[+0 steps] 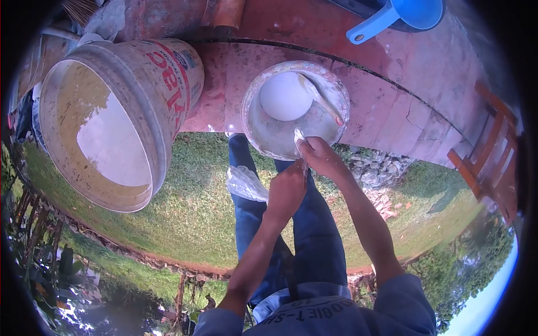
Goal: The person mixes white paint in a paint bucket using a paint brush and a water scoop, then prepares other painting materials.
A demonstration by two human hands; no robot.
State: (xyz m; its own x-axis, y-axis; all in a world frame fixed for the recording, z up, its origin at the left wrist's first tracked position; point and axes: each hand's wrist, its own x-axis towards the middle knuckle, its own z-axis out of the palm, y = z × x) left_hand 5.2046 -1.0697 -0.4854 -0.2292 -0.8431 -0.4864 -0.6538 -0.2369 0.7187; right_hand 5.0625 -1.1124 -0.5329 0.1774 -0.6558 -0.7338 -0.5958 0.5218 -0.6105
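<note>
A clear plastic bag (pixel 245 183) is stretched between my hands, with its loose, puffed end hanging to the left over my trouser leg. My left hand (pixel 286 190) is closed round its middle part. Just above and to the right, my right hand (pixel 322 157) pinches the bag near its twisted upper end, which pokes over the rim of a paint-stained bucket (pixel 250 115). White liquid (pixel 286 96) that looks like paint lies inside that bucket. A brush (pixel 322 99) leans in it, its handle toward the right rim.
A large bucket (pixel 179 73) with red lettering stands at the left, holding cloudy liquid that reflects the sky. On the reddish ledge (pixel 386 95), a blue dipper (pixel 392 19) lies at the top right. A brown wooden frame (pixel 487 145) is at the right; grass (pixel 196 218) lies below.
</note>
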